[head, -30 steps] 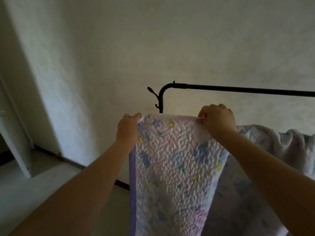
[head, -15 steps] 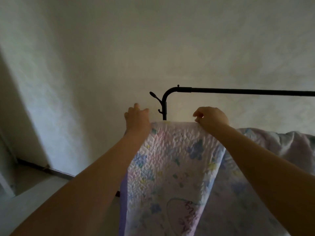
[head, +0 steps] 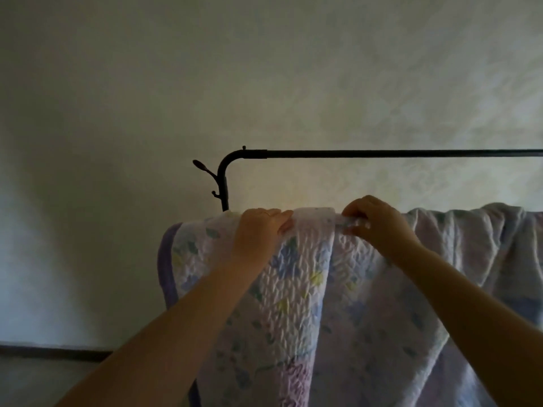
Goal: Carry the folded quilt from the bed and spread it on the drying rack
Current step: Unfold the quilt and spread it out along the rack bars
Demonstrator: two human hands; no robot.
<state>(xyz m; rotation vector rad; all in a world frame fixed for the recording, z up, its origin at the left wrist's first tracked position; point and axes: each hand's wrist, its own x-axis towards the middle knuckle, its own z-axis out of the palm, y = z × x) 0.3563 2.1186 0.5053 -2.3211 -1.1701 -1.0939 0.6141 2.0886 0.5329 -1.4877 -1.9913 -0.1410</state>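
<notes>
Both hands gripped the quilt (head: 296, 289) at its top fold. Quilt hung draped over a lower bar hidden under it, below the rack's (head: 382, 153) black top rail. Left hand (head: 258, 233) curled over the fold near the left post; right hand (head: 379, 223) pinched the bunched edge just beside it. Wall (head: 264, 69) behind.

Dim pale wall (head: 264, 69), dark baseboard (head: 53, 354).

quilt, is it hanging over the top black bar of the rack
No, the quilt hangs well below the top black bar, which is bare, while both hands hold the quilt's upper edge.
</notes>
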